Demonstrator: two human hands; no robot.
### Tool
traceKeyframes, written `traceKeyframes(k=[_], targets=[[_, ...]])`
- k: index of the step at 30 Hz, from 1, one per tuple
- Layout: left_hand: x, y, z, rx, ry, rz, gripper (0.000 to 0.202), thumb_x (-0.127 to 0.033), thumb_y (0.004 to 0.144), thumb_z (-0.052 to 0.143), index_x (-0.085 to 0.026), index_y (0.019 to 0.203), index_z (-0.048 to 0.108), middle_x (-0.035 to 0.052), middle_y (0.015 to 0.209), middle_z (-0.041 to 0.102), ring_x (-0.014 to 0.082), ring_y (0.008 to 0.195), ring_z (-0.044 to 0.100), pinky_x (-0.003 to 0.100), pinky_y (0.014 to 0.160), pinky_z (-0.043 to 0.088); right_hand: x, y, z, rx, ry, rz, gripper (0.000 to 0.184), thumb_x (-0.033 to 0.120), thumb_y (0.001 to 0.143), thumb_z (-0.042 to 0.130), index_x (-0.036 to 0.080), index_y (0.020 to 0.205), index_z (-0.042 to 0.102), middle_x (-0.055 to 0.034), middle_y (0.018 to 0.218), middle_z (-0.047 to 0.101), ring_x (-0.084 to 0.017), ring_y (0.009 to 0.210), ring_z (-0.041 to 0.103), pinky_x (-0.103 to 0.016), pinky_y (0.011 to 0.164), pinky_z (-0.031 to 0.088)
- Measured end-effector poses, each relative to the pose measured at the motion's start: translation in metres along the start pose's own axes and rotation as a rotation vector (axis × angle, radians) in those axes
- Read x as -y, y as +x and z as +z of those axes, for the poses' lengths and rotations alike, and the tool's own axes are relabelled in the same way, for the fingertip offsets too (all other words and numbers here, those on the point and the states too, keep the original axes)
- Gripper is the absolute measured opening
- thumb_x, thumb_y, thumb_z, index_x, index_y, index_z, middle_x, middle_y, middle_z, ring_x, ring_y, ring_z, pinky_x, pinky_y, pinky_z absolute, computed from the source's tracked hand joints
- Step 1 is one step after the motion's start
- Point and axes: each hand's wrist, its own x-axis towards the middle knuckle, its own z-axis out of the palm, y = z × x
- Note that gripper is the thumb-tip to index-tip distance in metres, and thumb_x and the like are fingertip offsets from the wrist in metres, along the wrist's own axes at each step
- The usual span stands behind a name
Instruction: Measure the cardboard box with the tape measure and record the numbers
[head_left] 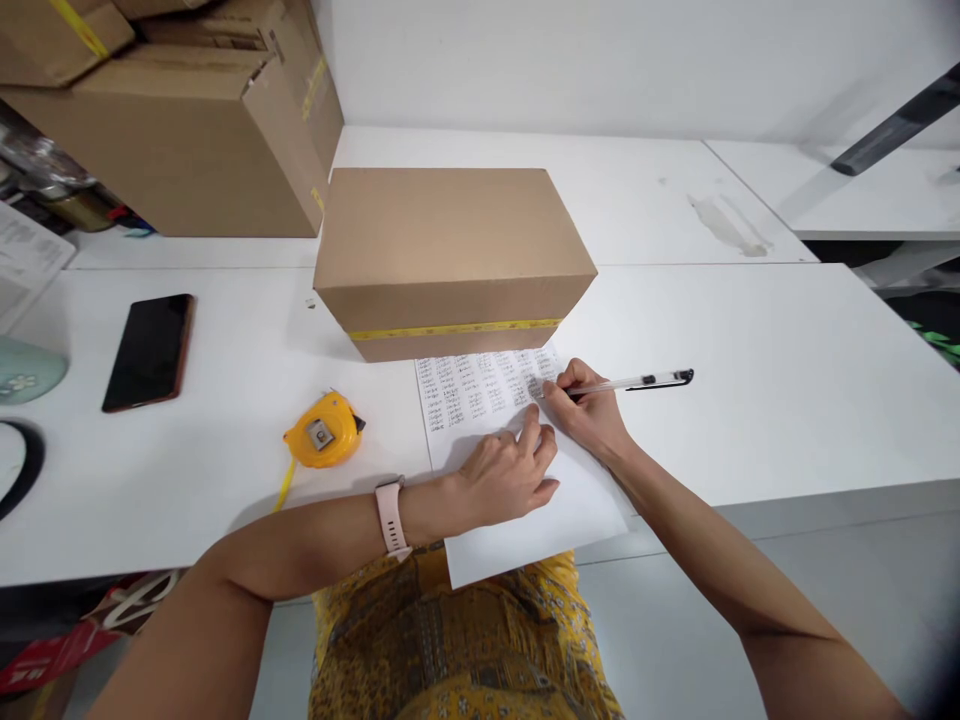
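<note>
A white sheet of paper with rows of small handwriting lies at the table's front edge. My right hand pinches a clear pen, its tip on the written rows near the sheet's top right. My left hand, a pink watch on its wrist, rests on the paper with fingers curled and holds it down. Just behind the sheet stands a closed cardboard box with a yellow measuring tape stretched along its front face.
A yellow tape measure case lies left of the paper on the white table. A black phone lies farther left. Large cardboard cartons are stacked at the back left. A second white table stands at the right.
</note>
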Motion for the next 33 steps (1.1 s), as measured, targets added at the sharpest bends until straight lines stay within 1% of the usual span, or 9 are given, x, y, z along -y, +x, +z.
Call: traceKeyframes(k=[7, 15, 20, 26, 33], targets=[[-0.0004, 0.0006, 0.0011, -0.025, -0.006, -0.005, 0.062, -0.05, 0.101, 0.048, -0.005, 0.144, 0.05, 0.0346, 0.149, 0.049, 0.026, 0.08, 0.073, 0.034, 0.062, 0.058, 0.0017, 0.0003, 0.0002, 0.009, 0.009, -0.004, 0.031, 0.03, 0.079, 0.071, 0.024, 0.065, 0.043, 0.0047, 0.06, 0.043, -0.011, 0.055, 0.034, -0.027, 0.052, 0.032], [0.0, -0.0001, 0.0009, -0.002, -0.004, -0.001, 0.062, -0.05, 0.102, 0.046, -0.006, 0.145, 0.048, 0.0332, 0.15, 0.049, 0.0255, 0.082, 0.073, 0.034, 0.063, 0.058, 0.0, 0.0007, 0.0007, 0.009, 0.015, 0.008, 0.031, 0.029, 0.078, 0.07, 0.024, 0.065, 0.043, 0.0048, 0.06, 0.043, -0.011, 0.056, 0.034, -0.028, 0.053, 0.033], [0.0003, -0.0005, 0.0004, -0.002, 0.002, 0.004, 0.062, -0.05, 0.102, 0.046, -0.005, 0.144, 0.049, 0.0345, 0.149, 0.049, 0.0252, 0.08, 0.073, 0.033, 0.061, 0.057, 0.0009, 0.0006, 0.0003, -0.013, 0.01, 0.014, 0.031, 0.029, 0.078, 0.07, 0.024, 0.064, 0.043, 0.0049, 0.059, 0.042, -0.011, 0.055, 0.035, -0.027, 0.052, 0.031], [0.0008, -0.0003, 0.0022, -0.011, -0.017, 0.0, 0.062, -0.051, 0.101, 0.048, -0.006, 0.145, 0.048, 0.0353, 0.15, 0.047, 0.0251, 0.08, 0.073, 0.033, 0.061, 0.056, 0.0029, 0.0005, -0.0001, -0.007, -0.005, 0.02, 0.032, 0.03, 0.077, 0.071, 0.024, 0.064, 0.042, 0.0047, 0.059, 0.042, -0.011, 0.056, 0.034, -0.027, 0.052, 0.032], [-0.0004, -0.0006, -0.0003, -0.008, 0.004, 0.0, 0.062, -0.05, 0.102, 0.045, -0.005, 0.145, 0.048, 0.0331, 0.151, 0.048, 0.0252, 0.081, 0.073, 0.033, 0.061, 0.057, 0.0028, 0.0002, 0.0001, -0.011, 0.003, 0.02, 0.033, 0.03, 0.077, 0.071, 0.024, 0.064, 0.042, 0.0045, 0.059, 0.042, -0.011, 0.056, 0.034, -0.027, 0.052, 0.032]])
